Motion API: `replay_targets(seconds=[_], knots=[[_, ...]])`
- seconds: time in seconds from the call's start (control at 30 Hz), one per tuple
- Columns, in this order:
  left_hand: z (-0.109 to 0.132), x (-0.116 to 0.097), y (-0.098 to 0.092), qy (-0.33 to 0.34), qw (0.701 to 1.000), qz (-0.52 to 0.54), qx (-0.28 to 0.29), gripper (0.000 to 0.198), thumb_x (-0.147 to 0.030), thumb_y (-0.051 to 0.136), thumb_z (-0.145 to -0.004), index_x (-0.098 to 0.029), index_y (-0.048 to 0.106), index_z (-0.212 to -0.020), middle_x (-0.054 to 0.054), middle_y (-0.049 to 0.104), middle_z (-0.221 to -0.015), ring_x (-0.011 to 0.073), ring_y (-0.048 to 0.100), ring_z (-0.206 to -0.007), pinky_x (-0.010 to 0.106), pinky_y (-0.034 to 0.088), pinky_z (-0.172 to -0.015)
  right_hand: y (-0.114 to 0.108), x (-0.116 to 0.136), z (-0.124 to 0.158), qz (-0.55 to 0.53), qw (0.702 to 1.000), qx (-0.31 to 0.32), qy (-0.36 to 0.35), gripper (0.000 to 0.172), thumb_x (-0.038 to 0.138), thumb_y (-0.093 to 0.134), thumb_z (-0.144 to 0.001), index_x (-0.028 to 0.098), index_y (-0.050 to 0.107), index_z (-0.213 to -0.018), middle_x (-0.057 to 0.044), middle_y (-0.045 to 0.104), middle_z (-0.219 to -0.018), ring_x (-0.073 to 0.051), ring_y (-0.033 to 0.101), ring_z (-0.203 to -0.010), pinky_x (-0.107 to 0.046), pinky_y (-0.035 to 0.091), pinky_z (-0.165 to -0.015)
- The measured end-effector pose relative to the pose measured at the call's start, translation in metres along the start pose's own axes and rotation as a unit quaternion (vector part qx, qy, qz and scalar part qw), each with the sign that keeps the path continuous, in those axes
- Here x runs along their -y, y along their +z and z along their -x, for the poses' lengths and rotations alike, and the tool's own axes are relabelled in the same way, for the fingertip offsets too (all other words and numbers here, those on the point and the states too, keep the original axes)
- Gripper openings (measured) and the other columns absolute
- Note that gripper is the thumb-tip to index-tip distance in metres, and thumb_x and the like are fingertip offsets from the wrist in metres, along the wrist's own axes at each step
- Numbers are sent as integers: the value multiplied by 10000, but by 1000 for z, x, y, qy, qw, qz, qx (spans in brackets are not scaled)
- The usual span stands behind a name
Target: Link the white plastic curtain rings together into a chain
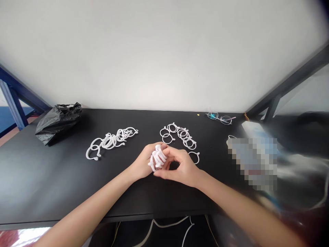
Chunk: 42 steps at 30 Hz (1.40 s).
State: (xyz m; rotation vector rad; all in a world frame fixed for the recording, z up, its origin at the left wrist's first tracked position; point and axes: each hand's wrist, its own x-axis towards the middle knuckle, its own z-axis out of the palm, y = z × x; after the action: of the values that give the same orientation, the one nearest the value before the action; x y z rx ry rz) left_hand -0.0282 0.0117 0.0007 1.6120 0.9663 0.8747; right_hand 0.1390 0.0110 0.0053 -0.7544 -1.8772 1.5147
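One black desk (64,185) against a pale, plain wall (164,51); a blue frame (15,103) stands at the left, pale cables (171,225) hang below the front edge. Right side blurred and partly pixelated.

Counts: one crumpled black plastic bag (59,120), back left; one pair of eyeglasses (219,118), back right. White rings in three lots plus one: left pile (110,141), overlapping, too tangled to number; right group (183,133), at least six, overlapping; a lone ring (198,157) beside the right hand (182,166), partly hidden by it; a handful of rings (159,156), several, in the left hand (146,159).

Forearms reach in from both lower corners, hands meeting mid-desk. Left fingers close around the handful. Right fingers bent against it, thumb along its lower edge; whether they pinch, cannot tell.
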Motion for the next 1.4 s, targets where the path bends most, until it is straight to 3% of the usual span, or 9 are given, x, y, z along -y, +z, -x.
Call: replay_targets(seconds=[0.17,0.33,0.47,0.6,0.73,0.83,1.13,1.27,1.4], knots=[[-1,6,-2,-14,1000,-1,-23,131,-217,512,-817,-137,607,-860,9,596,-756,135,538,-667,235,438,-581,11,-2,0,8,998,-47,28,226,271,751,-738,190,602,-887,-6,683,-757,-147,662,-636,-239,502,-541],[1,-3,0,-5,999,-11,-43,170,-181,447,-849,-140,610,-825,4,610,-744,124,550,-652,228,440,-594,22,-6,2,32,990,-136,-17,124,198,681,-757,198,603,-853,3,679,-712,-152,671,-625,-253,533,-551],[4,-9,-1,-12,998,-40,-36,150,-150,433,-847,-149,578,-809,-23,599,-648,101,548,-550,204,411,-527,9,-4,-1,-89,995,-41,36,199,326,725,-778,172,613,-835,2,671,-673,-159,695,-597,-255,556,-546],[5,-6,-3,9,992,-119,29,115,-136,436,-843,-166,547,-843,-41,607,-578,106,570,-502,198,403,-511,-7,3,-5,-176,975,78,109,322,430,735,-771,128,622,-758,-21,670,-688,-136,677,-529,-210,507,-464],[6,1,-5,40,966,-254,26,83,-163,477,-832,-173,533,-892,-55,590,-525,126,570,-450,205,367,-470,-6,3,-5,-165,974,84,130,392,492,682,-809,113,628,-721,-28,653,-640,-133,652,-508,-234,511,-483],[6,4,-6,66,966,-250,9,89,-168,456,-864,-171,523,-924,-44,624,-564,129,598,-472,208,392,-484,-2,2,-2,-118,988,45,93,379,481,620,-868,135,603,-714,10,593,-582,-108,595,-495,-253,511,-542],[5,-10,-6,44,996,38,71,113,-136,444,-905,-167,553,-901,-18,693,-605,146,692,-575,210,501,-563,1,3,6,-1,995,-14,-94,394,366,369,-1013,163,538,-720,-2,559,-605,-118,569,-551,-268,490,-572],[8,-15,-2,14,994,82,67,125,-259,518,-915,-163,580,-864,3,675,-590,144,650,-493,203,462,-466,4,11,13,37,988,-29,-147,401,315,369,-1011,164,563,-695,-23,610,-587,-134,615,-585,-268,520,-600],[8,-14,1,-51,989,126,63,336,-400,386,-968,-154,593,-870,-1,600,-498,117,540,-370,193,357,-361,5,17,16,45,978,-17,-201,389,275,351,-1008,152,609,-745,-60,679,-658,-155,663,-670,-276,551,-653]])
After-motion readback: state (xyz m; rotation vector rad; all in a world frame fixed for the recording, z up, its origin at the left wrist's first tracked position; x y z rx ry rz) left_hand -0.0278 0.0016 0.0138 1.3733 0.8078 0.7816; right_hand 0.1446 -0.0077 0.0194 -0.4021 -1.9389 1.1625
